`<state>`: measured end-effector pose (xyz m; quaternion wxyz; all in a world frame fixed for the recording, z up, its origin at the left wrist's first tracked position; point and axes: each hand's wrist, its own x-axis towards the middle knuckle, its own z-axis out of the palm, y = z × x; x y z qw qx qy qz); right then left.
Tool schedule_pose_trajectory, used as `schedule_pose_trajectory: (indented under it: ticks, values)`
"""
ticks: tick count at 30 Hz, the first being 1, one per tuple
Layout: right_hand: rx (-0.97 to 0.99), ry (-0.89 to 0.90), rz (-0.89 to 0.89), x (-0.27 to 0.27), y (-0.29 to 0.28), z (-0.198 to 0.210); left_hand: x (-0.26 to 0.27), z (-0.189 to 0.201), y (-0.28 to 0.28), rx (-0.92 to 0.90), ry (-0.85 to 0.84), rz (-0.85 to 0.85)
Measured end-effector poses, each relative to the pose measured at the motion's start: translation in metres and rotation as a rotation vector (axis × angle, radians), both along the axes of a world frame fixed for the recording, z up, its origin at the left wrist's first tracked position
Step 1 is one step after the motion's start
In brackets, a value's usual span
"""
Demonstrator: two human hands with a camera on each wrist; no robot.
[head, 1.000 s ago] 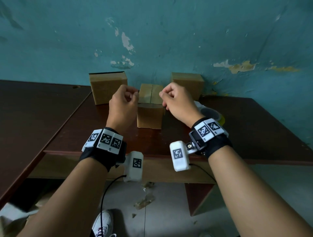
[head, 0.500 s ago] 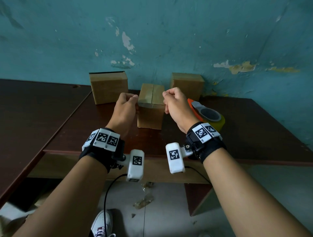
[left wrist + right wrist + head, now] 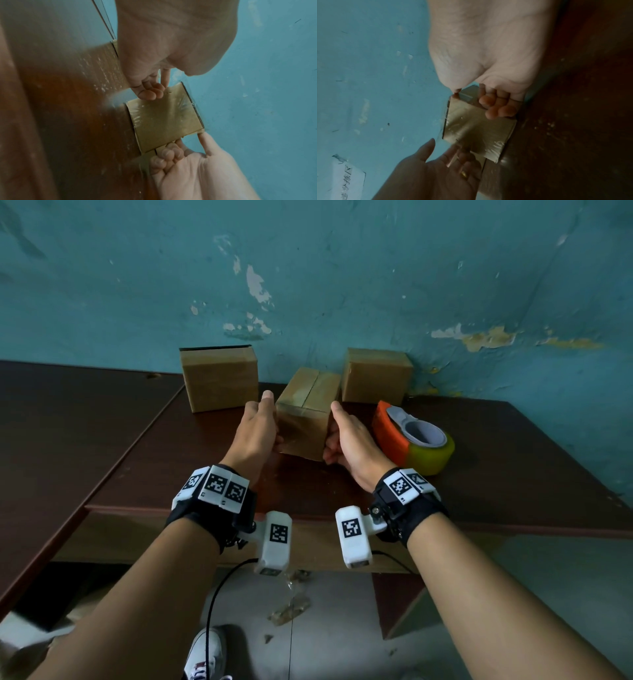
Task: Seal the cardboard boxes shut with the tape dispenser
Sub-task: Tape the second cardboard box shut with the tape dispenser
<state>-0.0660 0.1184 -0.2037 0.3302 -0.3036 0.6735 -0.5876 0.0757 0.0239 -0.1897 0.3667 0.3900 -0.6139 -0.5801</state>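
A small cardboard box (image 3: 306, 409) with shiny clear tape over its top seam and near face stands mid-table. My left hand (image 3: 261, 426) holds its left side, thumb up along the top edge, fingers (image 3: 150, 91) curled onto the near face. My right hand (image 3: 344, 434) holds the right side the same way, fingers (image 3: 498, 106) curled on the near face (image 3: 476, 128). The orange tape dispenser (image 3: 409, 436) with a yellowish roll lies on the table just right of my right hand, untouched.
Two more cardboard boxes stand against the teal wall: one at the back left (image 3: 219, 378), one at the back right (image 3: 376, 374). The dark wooden table (image 3: 154, 460) joins a second table on the left. Its front edge is near my wrists.
Both hands came down from loose fists at the box's top edges to its sides and now hold it. The box has turned slightly, and the dispenser shows fully.
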Motion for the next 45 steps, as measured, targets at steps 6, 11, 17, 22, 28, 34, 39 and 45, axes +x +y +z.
schedule_pose_trajectory:
  ticks: [6, 11, 17, 22, 28, 34, 39, 45]
  values:
    - [-0.054, 0.245, -0.096, -0.008, 0.008, 0.016, 0.011, 0.000, -0.008, -0.172, -0.122, 0.040]
    - [-0.281, 0.296, -0.011, -0.021, 0.013, 0.023, 0.019, -0.001, -0.017, -0.330, -0.024, 0.016]
    - [-0.262, 0.327, 0.152, -0.032, 0.022, 0.016, 0.021, -0.007, -0.012, -0.327, 0.137, -0.233]
    - [-0.293, 0.321, 0.146, -0.029, 0.027, 0.012, 0.020, -0.016, -0.012, -0.316, 0.219, -0.221]
    - [-0.318, 0.336, 0.135, -0.029, 0.024, 0.009, 0.021, -0.021, -0.010, -0.368, 0.233, -0.221]
    - [-0.331, 0.386, 0.117, -0.031, 0.023, 0.005, 0.021, -0.022, -0.007, -0.404, 0.230, -0.195]
    - [-0.360, 0.426, 0.070, -0.027, 0.020, 0.001, 0.020, -0.024, -0.007, -0.434, 0.217, -0.170]
    - [-0.367, 0.470, 0.040, -0.023, 0.019, -0.004, 0.020, -0.024, -0.006, -0.494, 0.192, -0.164]
